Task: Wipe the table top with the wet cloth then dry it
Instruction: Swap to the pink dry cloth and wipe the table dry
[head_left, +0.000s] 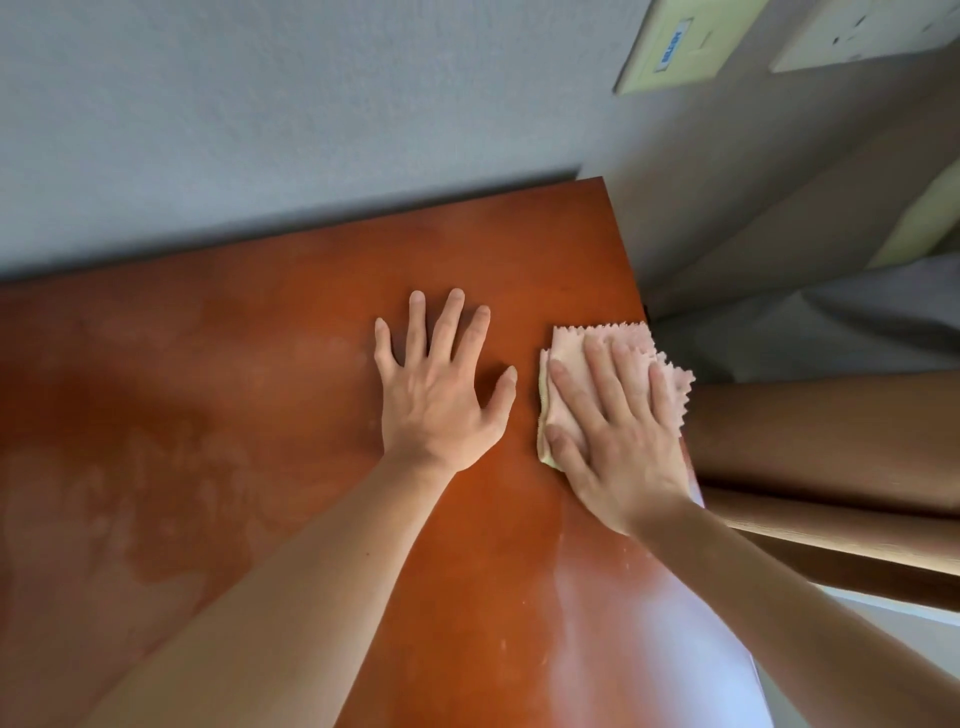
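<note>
A reddish-brown wooden table top (218, 364) fills the lower left and middle of the head view, with pale hazy smears on its left part. A folded pink cloth (569, 353) with zigzag edges lies at the table's right edge, partly hanging over it. My right hand (618, 431) presses flat on the cloth, fingers spread over it and thumb at its left side. My left hand (441, 384) rests flat on the bare wood just left of the cloth, fingers apart, holding nothing.
A grey wall (260, 130) runs along the table's far edge. Right of the table stands brown wooden furniture (831, 441) below the table's level. Yellowish wall plates (680, 47) sit high at the upper right. Glare lies on the table's near right part.
</note>
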